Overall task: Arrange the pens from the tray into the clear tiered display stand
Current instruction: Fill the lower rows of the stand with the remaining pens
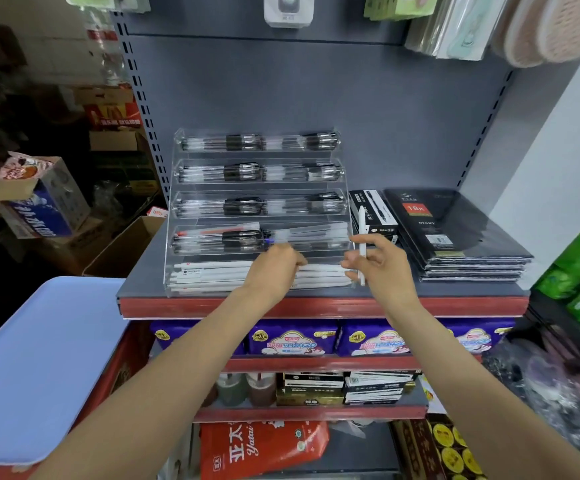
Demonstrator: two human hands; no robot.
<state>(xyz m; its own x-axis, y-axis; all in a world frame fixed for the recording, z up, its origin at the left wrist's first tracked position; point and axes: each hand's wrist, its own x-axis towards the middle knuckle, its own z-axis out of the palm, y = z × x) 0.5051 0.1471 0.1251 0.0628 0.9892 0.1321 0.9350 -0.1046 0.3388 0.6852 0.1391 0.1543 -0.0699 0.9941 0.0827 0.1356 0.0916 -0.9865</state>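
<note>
The clear tiered display stand (345, 216) stands on the grey shelf and holds rows of black and clear pens. Its bottom tier holds several white pens (209, 273). My left hand (274, 268) reaches into that bottom tier, its curled fingers gripping white pens there. My right hand (380, 263) is at the stand's right end and pinches one upright white pen (362, 237) between thumb and fingers. The blue tray (39, 358) lies at lower left; no pens show on it.
A black pen box (373, 211) and a stack of black diaries (455, 233) sit right of the stand. The shelf's red front edge (316, 306) runs under my wrists. Purple packs fill the shelf below. Cardboard boxes stand at left.
</note>
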